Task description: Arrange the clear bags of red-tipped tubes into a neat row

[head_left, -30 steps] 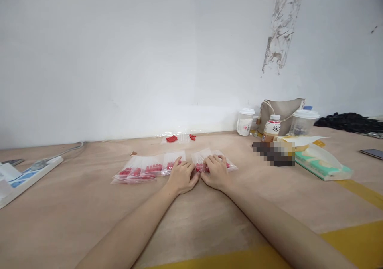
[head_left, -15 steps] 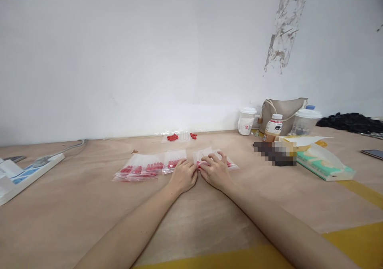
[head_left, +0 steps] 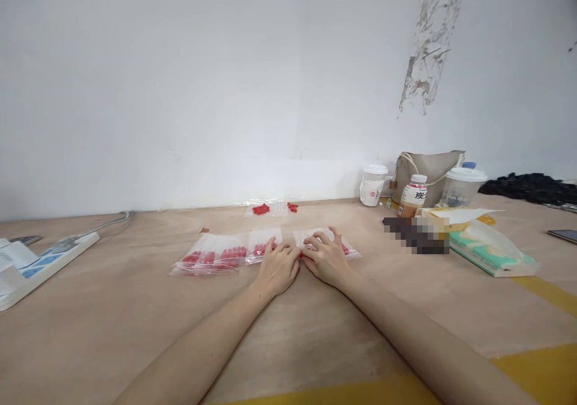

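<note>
Side by side on the table, my left hand [head_left: 279,268] and my right hand [head_left: 328,262] meet at the lower left edge of a clear plastic bag [head_left: 311,234] holding red pieces. My right hand is over this bag, thumb and forefinger pinched at its edge, the other fingers raised and spread. The left fingers are bent and pressed together at the same edge; their tips are partly hidden. Just left lies another clear bag [head_left: 264,237] with red pieces, partly behind my left hand. Further left, several overlapping filled bags [head_left: 211,255] lie flat.
Near the wall, loose red pieces [head_left: 261,209] lie on clear plastic, with a smaller red cluster [head_left: 293,207] beside them. On the right stand a white cup [head_left: 372,186], a drink bottle [head_left: 413,196], a bag [head_left: 430,167] and a tissue pack [head_left: 491,252]. A power strip [head_left: 49,267] lies left.
The view has shifted slightly. Both hands stay at the same bag edge, with only small movement of the left fingers; the bags lie as before.
</note>
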`<state>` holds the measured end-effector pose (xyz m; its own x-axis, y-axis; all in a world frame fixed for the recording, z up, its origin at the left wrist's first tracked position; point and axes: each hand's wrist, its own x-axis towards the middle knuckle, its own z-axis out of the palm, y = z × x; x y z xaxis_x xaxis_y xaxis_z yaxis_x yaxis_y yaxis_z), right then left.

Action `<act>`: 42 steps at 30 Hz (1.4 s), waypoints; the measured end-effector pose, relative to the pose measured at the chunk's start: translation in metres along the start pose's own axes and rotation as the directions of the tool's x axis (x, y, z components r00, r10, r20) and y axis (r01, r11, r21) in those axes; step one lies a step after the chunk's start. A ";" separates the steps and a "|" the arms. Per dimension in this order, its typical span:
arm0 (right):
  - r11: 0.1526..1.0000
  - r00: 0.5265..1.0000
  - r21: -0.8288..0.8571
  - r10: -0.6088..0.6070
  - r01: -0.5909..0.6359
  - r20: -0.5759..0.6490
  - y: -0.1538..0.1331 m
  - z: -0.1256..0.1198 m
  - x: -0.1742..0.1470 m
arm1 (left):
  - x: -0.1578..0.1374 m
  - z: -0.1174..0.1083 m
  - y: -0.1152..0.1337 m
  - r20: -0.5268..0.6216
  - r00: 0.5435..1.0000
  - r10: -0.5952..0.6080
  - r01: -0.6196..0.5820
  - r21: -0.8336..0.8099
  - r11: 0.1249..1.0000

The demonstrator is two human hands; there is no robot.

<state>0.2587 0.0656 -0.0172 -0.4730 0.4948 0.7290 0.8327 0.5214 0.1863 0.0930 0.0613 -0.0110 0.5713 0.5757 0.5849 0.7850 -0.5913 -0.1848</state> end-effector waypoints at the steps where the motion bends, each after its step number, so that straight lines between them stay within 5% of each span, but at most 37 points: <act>1: 1.000 1.000 -0.008 -0.008 0.008 0.000 -0.001 0.000 0.000 | 0.000 -0.001 0.000 -0.001 1.000 0.005 -0.005 0.002 1.000; 9: 1.000 0.997 0.011 -0.011 0.011 -0.077 0.003 -0.005 -0.003 | 0.000 -0.003 0.002 -0.019 1.000 -0.006 0.007 0.027 1.000; 15: 0.996 0.996 -0.010 -0.084 0.083 -0.008 0.027 -0.018 -0.014 | 0.001 -0.003 0.002 -0.023 1.000 0.015 -0.015 0.014 1.000; 23: 0.997 0.980 0.005 0.071 -0.074 0.185 0.024 -0.016 -0.015 | 0.003 -0.003 0.002 -0.009 1.000 0.030 -0.030 -0.036 0.999; 33: 0.868 0.904 0.257 0.394 -0.425 0.164 0.018 0.001 -0.011 | 0.001 -0.005 -0.006 -0.015 1.000 0.027 -0.028 -0.093 0.995; 37: 0.913 0.918 0.166 0.338 -0.373 0.208 0.016 -0.007 -0.011 | 0.001 -0.008 -0.007 0.000 1.000 0.017 -0.017 -0.104 0.994; 42: 0.967 0.952 0.170 0.138 -0.189 0.272 0.027 -0.019 -0.016 | 0.003 -0.009 -0.018 0.082 0.978 0.190 -0.173 -0.185 0.967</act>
<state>0.2945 0.0586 -0.0116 -0.4142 0.7324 0.5404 0.8456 0.5293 -0.0692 0.0780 0.0682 0.0012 0.7280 0.4969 0.4724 0.6164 -0.7760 -0.1338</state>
